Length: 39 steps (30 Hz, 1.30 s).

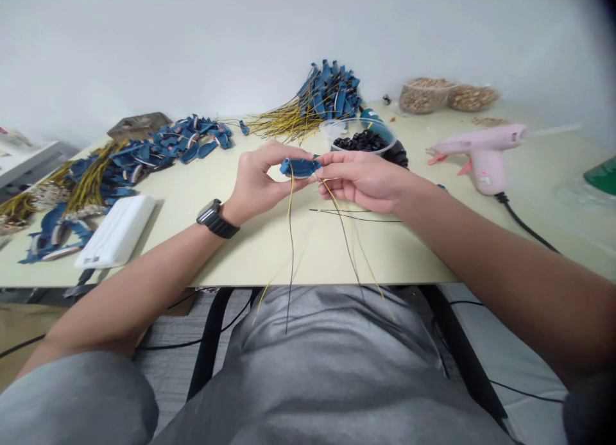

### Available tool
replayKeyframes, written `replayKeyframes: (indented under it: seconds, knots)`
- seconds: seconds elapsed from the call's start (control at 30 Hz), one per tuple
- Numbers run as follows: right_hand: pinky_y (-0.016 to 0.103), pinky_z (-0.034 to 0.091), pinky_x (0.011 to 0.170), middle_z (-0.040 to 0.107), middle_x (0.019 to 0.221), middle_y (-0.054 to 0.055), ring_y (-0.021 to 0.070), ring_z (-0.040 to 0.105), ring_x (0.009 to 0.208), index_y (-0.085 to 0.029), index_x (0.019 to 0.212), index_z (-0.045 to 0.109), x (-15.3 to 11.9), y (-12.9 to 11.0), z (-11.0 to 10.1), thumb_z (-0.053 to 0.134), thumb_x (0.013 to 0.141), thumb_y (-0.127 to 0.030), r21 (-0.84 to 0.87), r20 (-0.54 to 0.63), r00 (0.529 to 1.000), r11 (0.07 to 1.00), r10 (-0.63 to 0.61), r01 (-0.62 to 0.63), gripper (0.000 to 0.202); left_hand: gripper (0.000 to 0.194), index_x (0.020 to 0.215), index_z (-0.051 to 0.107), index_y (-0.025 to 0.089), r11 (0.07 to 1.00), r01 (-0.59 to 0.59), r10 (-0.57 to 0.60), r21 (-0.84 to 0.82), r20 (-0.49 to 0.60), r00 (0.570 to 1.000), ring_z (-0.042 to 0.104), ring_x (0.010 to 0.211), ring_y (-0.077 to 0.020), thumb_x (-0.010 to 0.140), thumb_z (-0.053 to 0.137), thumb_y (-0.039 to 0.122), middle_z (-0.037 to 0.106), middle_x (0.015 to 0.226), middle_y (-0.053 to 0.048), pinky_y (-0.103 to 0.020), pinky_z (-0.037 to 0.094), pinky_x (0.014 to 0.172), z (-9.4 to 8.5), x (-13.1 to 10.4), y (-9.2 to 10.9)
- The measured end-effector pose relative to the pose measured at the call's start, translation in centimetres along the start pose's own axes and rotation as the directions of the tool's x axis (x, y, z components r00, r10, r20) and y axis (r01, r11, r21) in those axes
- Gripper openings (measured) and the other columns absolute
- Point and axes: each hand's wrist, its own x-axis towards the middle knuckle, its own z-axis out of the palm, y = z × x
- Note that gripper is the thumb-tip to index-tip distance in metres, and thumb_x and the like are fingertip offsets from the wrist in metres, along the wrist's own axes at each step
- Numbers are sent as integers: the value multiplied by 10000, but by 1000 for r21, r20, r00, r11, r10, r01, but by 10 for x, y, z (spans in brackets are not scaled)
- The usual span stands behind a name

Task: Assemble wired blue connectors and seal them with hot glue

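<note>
Head view. We have the blue piece raised above the near-middle part of the pale table, held between both hands. Our left hand pinches its left end, thumb below and fingers above, with a black watch at the wrist. Our right hand has thumb and forefinger pressed together at the right end, the other fingers curled beneath; they seem to pinch the piece's edge, though the wire roots there are too small to resolve. Thin left wires and right wires, yellow and black, hang from the two ends past the near table edge.

Just beyond the right hand we note a clear tub with small black parts. Farther off stands a bundle of blue pieces with yellow wires fanning left. At left, a heap of similar pieces lies near a wooden block; nearer us is a white box. At right we record a pink glue gun on its side, its black cord running near, and at far right two tan-filled containers.
</note>
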Motion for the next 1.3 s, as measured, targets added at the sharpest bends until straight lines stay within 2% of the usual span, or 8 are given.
replayKeyframes:
  seconds: [0.1, 0.23, 0.4, 0.6, 0.73, 0.9, 1.1, 1.3]
  knots:
    - [219, 544, 638, 709, 880, 28, 103, 611, 687, -167, 941, 732, 1, -1, -2, 755, 974, 52, -23, 28, 1000, 1000, 15, -15, 223, 363, 1228, 920, 323, 990, -113, 112, 82, 18, 994, 867, 1032, -250, 1010, 950, 612, 935, 1160, -57, -456, 690, 975, 0, 1, -4]
    - [190, 347, 502, 617, 807, -11, 61, 438, 598, -167, 946, 719, 4, -2, -6, 806, 961, 46, -50, 72, 997, 999, 17, -13, 230, 342, 1214, 905, 317, 973, -169, 162, 160, 59, 985, 885, 1061, -271, 1054, 895, 620, 935, 1163, -56, -498, 706, 1006, 1, 2, -8]
    - [179, 242, 476, 591, 793, 3, 44, 334, 569, -135, 914, 702, 5, 0, -5, 666, 1081, 15, -45, 48, 999, 999, -5, 7, 227, 296, 1241, 892, 329, 954, -215, 207, 207, 60, 976, 885, 1064, -287, 1084, 861, 578, 931, 1192, -57, -532, 723, 978, 3, 1, -12]
    - [209, 144, 478, 378, 668, -58, 51, 214, 551, -197, 774, 540, 2, -1, 2, 694, 1150, -128, -49, 3, 1000, 999, 3, -3, 412, 285, 1358, 855, 363, 932, -289, 291, 219, 24, 956, 874, 1111, -300, 1112, 842, 504, 913, 1247, -47, -553, 726, 1006, 4, -1, -14]
    - [222, 112, 473, 309, 655, -80, 60, 166, 561, -196, 790, 577, -1, -3, 5, 717, 1132, -145, -58, -15, 1000, 998, -12, 11, 373, 305, 1411, 831, 381, 887, -346, 365, 307, -4, 931, 862, 1082, -296, 1121, 829, 477, 909, 1251, -36, -562, 719, 990, 4, -4, -18]
    - [235, 107, 474, 267, 658, -100, 67, 128, 563, -194, 827, 617, -2, -1, 4, 754, 1109, -206, -44, 9, 999, 998, -33, 34, 314, 332, 1431, 823, 409, 843, -343, 386, 415, -24, 922, 823, 1120, -320, 1110, 831, 491, 901, 1252, -38, -603, 702, 992, 2, -5, -23]
    - [238, 130, 480, 268, 648, -110, 76, 138, 571, -207, 830, 587, -5, 1, 7, 798, 1035, -203, -37, 45, 995, 995, -94, 96, 295, 394, 1497, 779, 444, 804, -431, 509, 410, -98, 855, 811, 1025, -299, 1111, 840, 403, 895, 1166, -26, -557, 696, 893, 4, 0, -18]
    - [238, 132, 492, 273, 632, -112, 89, 137, 582, -215, 835, 573, -6, 2, 11, 777, 1052, -209, -25, 40, 991, 991, -129, 130, 298, 390, 1477, 766, 377, 795, -414, 498, 442, -87, 863, 824, 1015, -279, 1101, 855, 330, 898, 1175, -32, -516, 686, 894, 4, 1, -8]
